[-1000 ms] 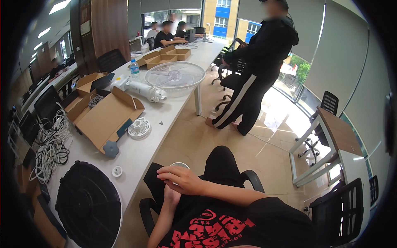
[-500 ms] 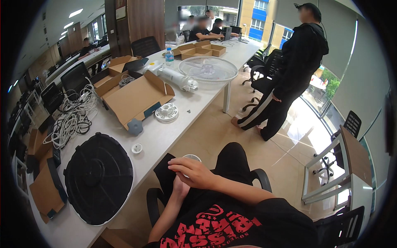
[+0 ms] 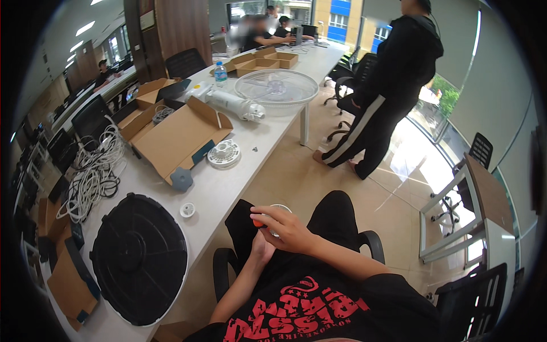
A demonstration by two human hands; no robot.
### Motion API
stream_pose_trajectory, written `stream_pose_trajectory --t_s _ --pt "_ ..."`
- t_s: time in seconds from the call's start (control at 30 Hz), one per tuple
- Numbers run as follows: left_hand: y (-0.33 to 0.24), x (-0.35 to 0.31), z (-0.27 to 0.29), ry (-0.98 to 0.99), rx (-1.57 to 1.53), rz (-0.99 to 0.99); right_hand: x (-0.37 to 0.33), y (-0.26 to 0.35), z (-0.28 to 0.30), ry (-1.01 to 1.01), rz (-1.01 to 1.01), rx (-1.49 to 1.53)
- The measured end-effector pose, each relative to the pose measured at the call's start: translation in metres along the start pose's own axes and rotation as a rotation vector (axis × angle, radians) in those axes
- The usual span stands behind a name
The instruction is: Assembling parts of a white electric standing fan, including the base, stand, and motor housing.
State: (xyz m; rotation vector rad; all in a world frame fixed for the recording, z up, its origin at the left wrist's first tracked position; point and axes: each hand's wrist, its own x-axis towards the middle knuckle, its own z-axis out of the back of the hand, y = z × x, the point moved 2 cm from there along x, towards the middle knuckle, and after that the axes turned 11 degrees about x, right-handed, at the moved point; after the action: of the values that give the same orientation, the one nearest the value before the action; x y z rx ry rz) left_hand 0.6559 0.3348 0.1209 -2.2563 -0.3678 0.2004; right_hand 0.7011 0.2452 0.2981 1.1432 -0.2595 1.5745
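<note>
Above my lap, my right hand (image 3: 289, 232) reaches across with its fingers bent over a small orange-red piece (image 3: 258, 223), perhaps the end of a tool handle. Below it and partly covered is my left hand (image 3: 262, 248), closed, its fingers mostly hidden. The rim of a white round part (image 3: 281, 208) shows beyond my right hand's knuckles, between the two hands. On the table to the left lie a small white round cap (image 3: 187, 210), a blue-grey lobed knob (image 3: 182, 179), a white slotted disc (image 3: 224, 154) and a large black round base (image 3: 139, 256).
A white fan body (image 3: 236, 105) and a clear fan guard (image 3: 276, 86) lie farther along the table. Open cardboard boxes (image 3: 176, 137), tangled cables (image 3: 94, 174), a water bottle (image 3: 220, 74) and small screws (image 3: 254, 149) are nearby. A person in black (image 3: 390, 94) stands at right.
The view has shifted, so my hands sit slightly farther right in it. More of the orange-red piece and of the white part now shows between my hands.
</note>
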Motion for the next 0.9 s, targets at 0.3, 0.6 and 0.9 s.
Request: stream_pose_trajectory --t_s 0.3,0.6,0.9 --pt "-0.005 0.034 -0.046 0.104 -0.099 0.204 -0.024 -0.024 0.022 -0.01 -0.26 -0.098" --pt "0.013 0.063 -0.063 0.272 -0.225 0.292 -0.032 -0.041 0.042 -0.067 -0.272 -0.144" --pt "0.017 0.062 -0.067 0.273 -0.286 0.204 -0.032 -0.041 0.046 -0.122 -0.207 -0.172"
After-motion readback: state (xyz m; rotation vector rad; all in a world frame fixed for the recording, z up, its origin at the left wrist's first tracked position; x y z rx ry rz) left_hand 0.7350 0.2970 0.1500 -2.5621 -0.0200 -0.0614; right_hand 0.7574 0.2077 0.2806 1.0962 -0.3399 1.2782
